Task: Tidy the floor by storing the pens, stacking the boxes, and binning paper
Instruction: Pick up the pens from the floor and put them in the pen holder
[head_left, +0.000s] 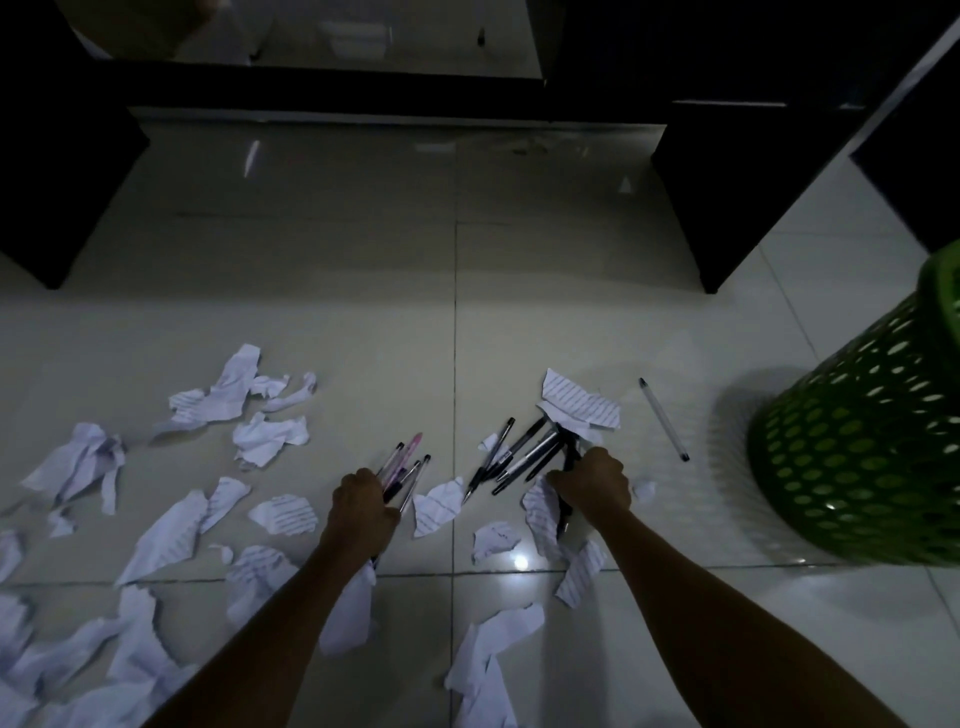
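My left hand (362, 506) is closed around a bunch of pens (404, 464), one of them pink, their tips fanning up and to the right. My right hand (592, 483) grips a dark pen (566, 512) that runs under the palm, beside several dark pens (514, 457) lying loose on the tiles. A single clear pen (664, 419) lies apart to the right. Torn and crumpled lined paper (270, 436) is scattered across the floor, mostly on the left and near my arms. No boxes show in the head view.
A green perforated basket (862, 447) stands at the right edge. Dark furniture legs (727, 208) and panels frame the pale tiled floor (457, 291) at left, back and right. More paper scraps (581, 405) lie just beyond the loose pens.
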